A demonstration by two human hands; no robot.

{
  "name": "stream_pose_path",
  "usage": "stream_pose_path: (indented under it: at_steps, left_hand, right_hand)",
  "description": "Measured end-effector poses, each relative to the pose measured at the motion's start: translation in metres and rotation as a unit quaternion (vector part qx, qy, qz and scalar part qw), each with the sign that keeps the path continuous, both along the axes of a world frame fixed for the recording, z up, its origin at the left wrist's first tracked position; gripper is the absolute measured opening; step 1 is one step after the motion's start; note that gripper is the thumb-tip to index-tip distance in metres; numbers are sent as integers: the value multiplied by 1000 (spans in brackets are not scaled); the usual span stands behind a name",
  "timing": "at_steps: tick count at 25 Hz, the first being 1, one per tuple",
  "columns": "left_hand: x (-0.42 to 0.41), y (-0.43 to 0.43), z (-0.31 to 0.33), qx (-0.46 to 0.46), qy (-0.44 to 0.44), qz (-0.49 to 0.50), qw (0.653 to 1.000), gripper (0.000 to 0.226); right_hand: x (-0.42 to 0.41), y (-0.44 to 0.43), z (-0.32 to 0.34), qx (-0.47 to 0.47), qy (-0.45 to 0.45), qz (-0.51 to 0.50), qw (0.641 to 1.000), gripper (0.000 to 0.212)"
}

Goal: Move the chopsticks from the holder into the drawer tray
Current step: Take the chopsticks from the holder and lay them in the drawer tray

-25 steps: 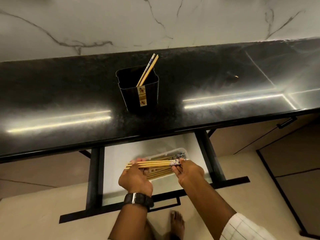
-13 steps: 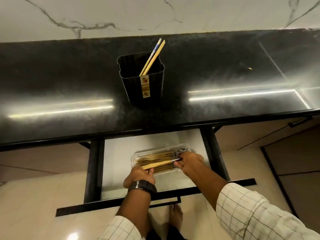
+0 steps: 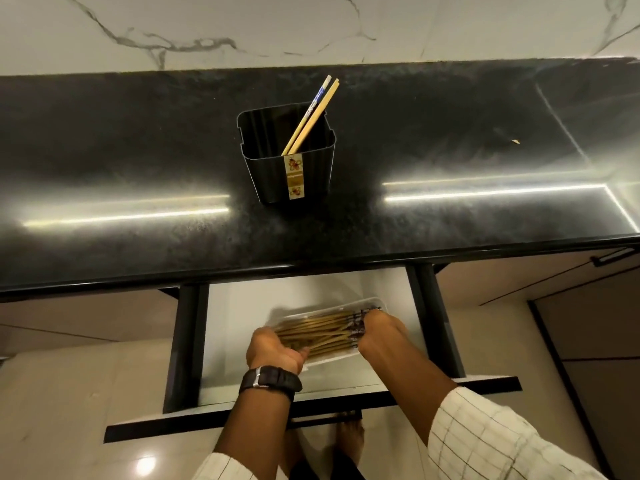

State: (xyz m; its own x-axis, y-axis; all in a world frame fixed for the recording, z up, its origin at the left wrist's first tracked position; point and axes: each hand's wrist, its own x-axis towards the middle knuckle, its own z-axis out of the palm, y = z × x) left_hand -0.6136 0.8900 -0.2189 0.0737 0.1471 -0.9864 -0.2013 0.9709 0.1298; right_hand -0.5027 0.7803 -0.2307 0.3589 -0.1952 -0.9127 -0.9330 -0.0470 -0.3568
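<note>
A black square holder (image 3: 263, 174) stands on the dark counter with two chopsticks (image 3: 313, 114) leaning in its far right corner. Below, the drawer (image 3: 239, 317) is pulled out and holds a clear plastic tray (image 3: 311, 307). Several wooden chopsticks (image 3: 318, 332) lie lengthwise in the tray. My left hand (image 3: 273, 348), with a black watch on the wrist, cups their plain left ends. My right hand (image 3: 377, 330) grips their dark patterned right ends. Both hands rest down in the tray.
The black counter edge (image 3: 311, 268) overhangs the back of the drawer. The drawer's black front rail (image 3: 145, 427) and handle sit close to my body. A cabinet door (image 3: 519, 278) is at the right. A small crumb (image 3: 516, 141) lies on the counter. Bare feet show below.
The bundle I held above the tray has come down into it and now lies with the other chopsticks. My hands moved with it to the two ends of the pile.
</note>
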Motion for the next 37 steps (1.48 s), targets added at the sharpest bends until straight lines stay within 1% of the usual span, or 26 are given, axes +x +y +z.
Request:
stream_pose_path:
  at_steps: [3,4,6,7,9,10,11,12,14,16,18,20,22,24,25,26,28,29,30,31,32,34,35,37]
  left_hand:
    - [-7,7,22,-15,2,44,999,50]
    - [-8,10,31,-6,-3,52,999,45]
    - [-10,14,46,12,-11,66,998,27]
    - [-10,17,54,21,-15,69,997,24]
    - [-11,22,69,45,-25,70,996,24]
    - [-11,25,75,59,-32,68,995,24]
    - [-11,26,81,74,-40,63,994,23]
    - [-10,28,86,91,-48,56,993,22]
    - [-4,33,99,147,-59,43,987,19]
    - [6,40,117,233,-69,24,970,16]
    - [15,48,138,334,-93,-4,938,13]
    - [27,57,160,417,-130,-50,898,9]
    - [42,67,178,479,-157,-109,857,11]
    - [63,77,190,516,-169,-170,823,18]
    - [75,82,195,525,-175,-201,808,21]
    - [88,87,198,530,-179,-228,797,24]
    - [110,99,200,529,-173,-271,785,28]
    - [119,105,199,527,-167,-289,782,30]
    - [126,110,197,523,-161,-304,780,34]
    - [130,113,195,519,-156,-313,780,36]
    - [134,116,191,517,-151,-318,780,37]
    - [136,120,185,513,-145,-321,783,36]
    - [137,121,182,512,-144,-321,784,34]
    - [137,122,177,510,-144,-315,787,28]
  right_hand:
    - [-6,-6,21,33,-13,-32,999,16]
    - [-7,-8,27,56,-17,-37,998,16]
    - [-6,-10,42,76,-30,-47,996,11]
    - [-3,-8,53,82,-44,-50,994,9]
    - [4,-3,75,105,-96,-52,988,5]
    - [8,0,86,121,-139,-56,981,6]
    - [12,4,98,136,-190,-61,970,15]
    - [15,9,111,155,-241,-64,956,20]
    - [22,20,136,175,-325,-38,929,19]
    - [30,36,163,199,-388,6,900,13]
    - [42,54,186,222,-434,54,871,8]
    - [58,75,202,229,-461,102,851,6]
    - [79,100,205,204,-486,128,840,5]
    - [104,127,198,149,-503,126,842,8]
    - [117,140,193,113,-505,130,846,15]
    - [129,151,188,83,-499,138,852,27]
    - [151,168,176,57,-466,158,869,54]
    - [161,174,170,51,-449,168,876,63]
    - [168,178,165,46,-437,183,880,66]
    - [173,180,161,45,-431,199,879,61]
    - [177,184,158,42,-431,213,876,50]
    - [182,190,153,26,-444,220,868,21]
    - [185,192,151,19,-455,219,863,16]
    - [189,198,149,9,-471,222,854,20]
